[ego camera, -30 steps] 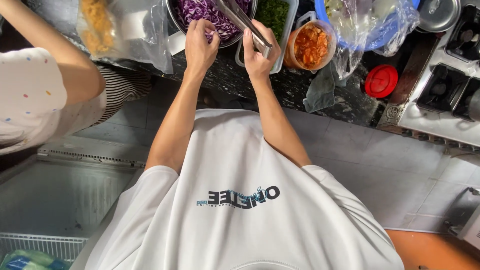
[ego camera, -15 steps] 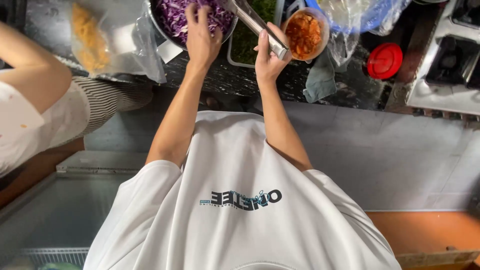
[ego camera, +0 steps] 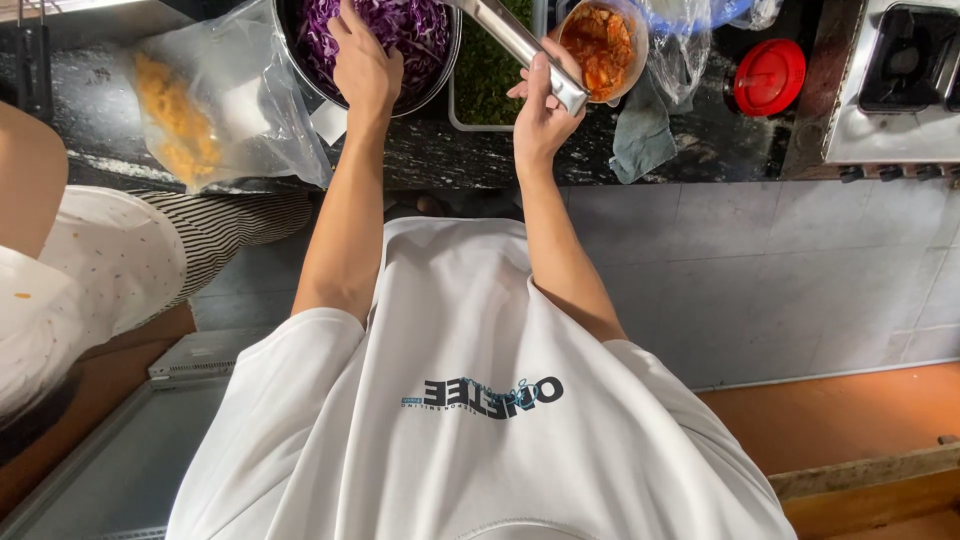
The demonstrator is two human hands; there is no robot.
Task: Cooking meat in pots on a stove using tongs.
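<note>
My left hand (ego camera: 365, 65) reaches into a metal bowl (ego camera: 300, 70) of shredded purple cabbage (ego camera: 410, 25), fingers down in the shreds. My right hand (ego camera: 543, 105) grips the end of a pair of metal tongs (ego camera: 520, 45) that slant up and left toward the bowl. Whether the left hand holds any cabbage is hidden. A green-filled rectangular container (ego camera: 490, 85) sits between the two hands on the dark stone counter (ego camera: 430, 160).
A round tub of orange-red food (ego camera: 600, 40) stands right of the tongs, with a grey cloth (ego camera: 640, 135), a red lid (ego camera: 768, 77) and a stove (ego camera: 900, 90) beyond. A plastic bag with yellow food (ego camera: 190, 110) lies left. Another person (ego camera: 70, 270) stands at my left.
The view has shifted so the counter sits higher and closer. My left hand has gone deeper into the cabbage bowl; my right hand keeps its hold on the tongs.
</note>
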